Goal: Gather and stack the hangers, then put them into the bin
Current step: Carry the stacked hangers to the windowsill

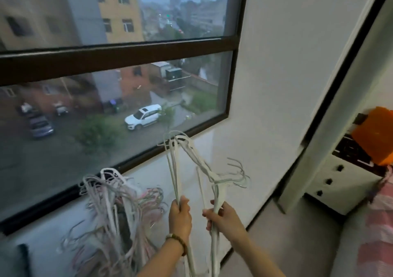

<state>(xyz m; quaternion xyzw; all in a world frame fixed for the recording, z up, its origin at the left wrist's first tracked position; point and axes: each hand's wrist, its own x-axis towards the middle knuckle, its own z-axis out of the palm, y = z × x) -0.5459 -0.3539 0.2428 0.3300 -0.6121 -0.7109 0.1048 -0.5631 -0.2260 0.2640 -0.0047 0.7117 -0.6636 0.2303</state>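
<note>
Above the sill [146, 176], left hand [180, 217] and right hand [223, 219] both grip one hanger bunch [217, 180].

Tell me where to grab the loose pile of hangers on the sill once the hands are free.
Take the pile of hangers at the necks just under the hooks, which bunch toward its right, coming from that side. The wires look closest there; the other ends splay and would likely slip. Left hand and right hand both grip the white bundle now.
</note>
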